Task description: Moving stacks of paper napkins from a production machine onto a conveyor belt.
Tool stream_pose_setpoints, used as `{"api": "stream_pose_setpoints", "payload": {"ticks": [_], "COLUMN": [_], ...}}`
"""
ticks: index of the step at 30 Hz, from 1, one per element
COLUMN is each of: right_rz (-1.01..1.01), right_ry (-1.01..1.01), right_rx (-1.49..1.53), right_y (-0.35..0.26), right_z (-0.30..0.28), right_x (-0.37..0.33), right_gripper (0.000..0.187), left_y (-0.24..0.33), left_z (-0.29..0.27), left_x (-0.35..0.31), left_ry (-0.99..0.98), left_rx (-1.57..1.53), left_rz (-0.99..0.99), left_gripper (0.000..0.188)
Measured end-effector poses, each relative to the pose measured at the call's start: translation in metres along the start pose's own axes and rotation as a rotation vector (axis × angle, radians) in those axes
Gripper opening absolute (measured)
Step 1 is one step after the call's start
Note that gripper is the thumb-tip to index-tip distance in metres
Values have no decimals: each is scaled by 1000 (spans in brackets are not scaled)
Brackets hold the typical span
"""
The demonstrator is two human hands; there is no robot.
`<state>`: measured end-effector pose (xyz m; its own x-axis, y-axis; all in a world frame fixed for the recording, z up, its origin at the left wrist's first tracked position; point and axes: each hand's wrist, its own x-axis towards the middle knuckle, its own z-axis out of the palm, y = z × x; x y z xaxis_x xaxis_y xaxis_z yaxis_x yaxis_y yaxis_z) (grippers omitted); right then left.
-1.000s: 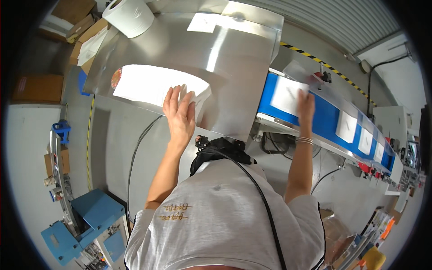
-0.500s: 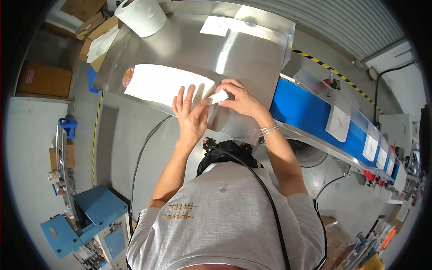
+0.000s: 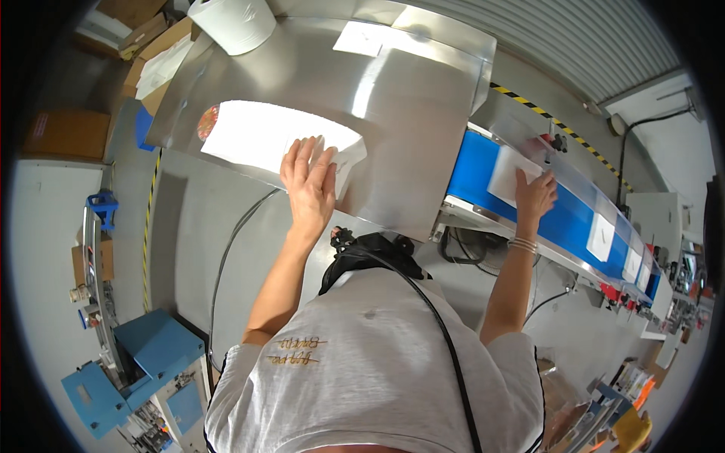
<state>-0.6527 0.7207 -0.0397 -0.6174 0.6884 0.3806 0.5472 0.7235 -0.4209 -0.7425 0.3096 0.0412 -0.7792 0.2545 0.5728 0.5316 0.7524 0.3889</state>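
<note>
A stack of white paper sheets (image 3: 249, 137) lies near the front edge of the steel table (image 3: 411, 143), its right end lifted and creased. My left hand (image 3: 310, 189) rests on that right end, fingers stretched out over the paper. Over the blue conveyor belt (image 3: 470, 172) on the right, my right hand (image 3: 535, 198) has its fingers apart on the right side of a flat white piece (image 3: 507, 172). This piece lies at the near end of the belt; whether it is a sheet or a packet I cannot tell.
A white paper roll (image 3: 234, 26) stands at the table's far left. One white piece (image 3: 358, 38) lies at the back. Several more ride along the belt beside a clear guard (image 3: 578, 177). A red-patterned round thing (image 3: 208, 122) pokes out left of the stack.
My right hand has left the small folded white piece's spot by the stack and moved right to the belt. The left hand stays on the stack. White pieces on the belt have shifted.
</note>
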Motion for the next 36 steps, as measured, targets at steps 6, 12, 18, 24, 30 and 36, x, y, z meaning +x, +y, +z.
{"api": "stream_pose_setpoints", "payload": {"ticks": [6, 12, 18, 24, 30, 36], "right_rz": [-333, -936, 74, 164, -395, -647], "right_ry": [-743, -530, -776, -196, -343, -920], "right_rx": [738, 727, 932, 168, 471, 847], "right_y": [-168, -216, -141, -6, -119, -240], "right_z": [-14, 55, 24, 12, 0, 37], "right_x": [-35, -58, -45, 0, -18, -56], "right_gripper": [47, 46, 28, 42, 52, 43], "left_y": [0, 2, -15, -13, -11, -11], "left_z": [-2, -11, -12, -9, -8, -13], "left_x": [-1, 6, 2, 1, 2, 8], "left_ry": [-54, -130, -77, -28, -30, -103], "left_rx": [-58, -83, -7, -48, -43, -85], "left_rz": [3, 7, -21, -26, -6, 28], "left_gripper": [28, 33, 33, 31, 27, 27]}}
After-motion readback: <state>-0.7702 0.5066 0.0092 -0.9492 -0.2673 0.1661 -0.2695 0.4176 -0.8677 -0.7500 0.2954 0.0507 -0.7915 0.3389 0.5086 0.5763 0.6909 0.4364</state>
